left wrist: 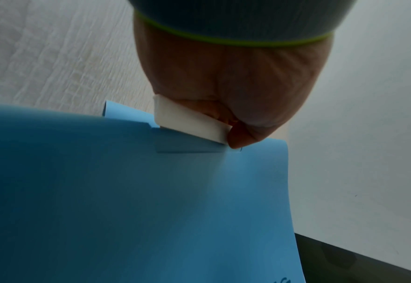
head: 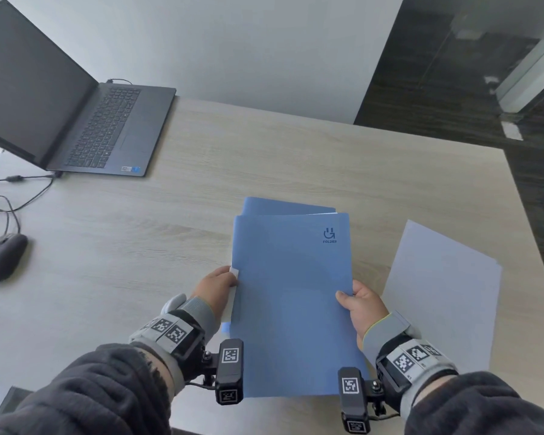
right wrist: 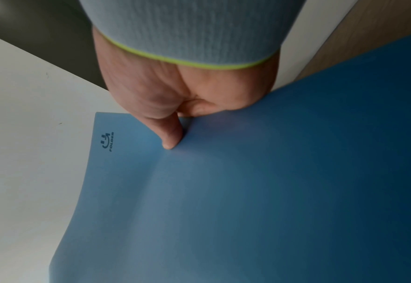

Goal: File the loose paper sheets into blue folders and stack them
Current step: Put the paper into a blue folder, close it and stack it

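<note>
The fingers of both hands are tucked under the blue folder, so only the thumbs and backs of the hands show. The left hand pinches the folder's left edge, its thumb on a white tab that sticks out there (whether that tab is paper from inside or a label, I cannot tell). The right hand pinches the right edge, thumb lying flat on the cover. The folder's near end is partly hidden behind the wrist cameras.

The folder is held closed above the wooden desk, long axis running away from the person, with the printed logo at the far right corner. Its cover bows a little between the two grips. Behind its far edge a second blue folder peeks out, mostly covered, skewed slightly to the left.

Just to the right lie loose white sheets, tilted, their near end behind the right wrist. At the far left an open laptop is cut off by the frame, and a mouse sits nearer.
</note>
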A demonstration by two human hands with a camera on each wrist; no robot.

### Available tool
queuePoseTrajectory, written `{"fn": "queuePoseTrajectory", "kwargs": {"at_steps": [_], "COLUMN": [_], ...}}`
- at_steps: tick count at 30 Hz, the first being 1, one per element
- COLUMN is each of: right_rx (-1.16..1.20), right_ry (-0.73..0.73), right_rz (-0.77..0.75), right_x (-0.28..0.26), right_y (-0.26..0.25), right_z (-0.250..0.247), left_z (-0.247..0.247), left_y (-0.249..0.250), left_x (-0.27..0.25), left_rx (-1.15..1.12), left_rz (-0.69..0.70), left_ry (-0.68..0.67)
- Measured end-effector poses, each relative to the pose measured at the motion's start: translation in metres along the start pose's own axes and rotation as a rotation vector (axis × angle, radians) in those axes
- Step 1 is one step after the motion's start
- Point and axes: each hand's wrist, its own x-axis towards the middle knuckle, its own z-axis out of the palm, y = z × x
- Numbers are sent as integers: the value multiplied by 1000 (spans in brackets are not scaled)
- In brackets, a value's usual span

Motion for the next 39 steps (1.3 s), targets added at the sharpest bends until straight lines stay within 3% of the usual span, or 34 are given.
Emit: {"fn": "queuePoseTrajectory", "kwargs": {"at_steps": [6, 17, 24, 29, 39], "right_rx": [23, 57, 0, -223, -355], "right_ry": [-6, -69, -68, -59, -38], "right_rz": [8, 64, -91, -181, -215], "right_x": [-3, -7, 2, 5, 11], "right_y": [1, -7, -50, -63, -63], "right_z": [7, 10, 8, 9, 6], "left_z": [9, -4, -21, -24, -26], "left_y": [-4, -7, -5, -4, -4], "left_x": [1, 10, 18, 18, 15], "left_rx": [-92, -116, -124, -108, -76], "left_rz": [-11, 120, 59, 67, 46], "left_ry": [53, -65, -147, -171, -188]}}
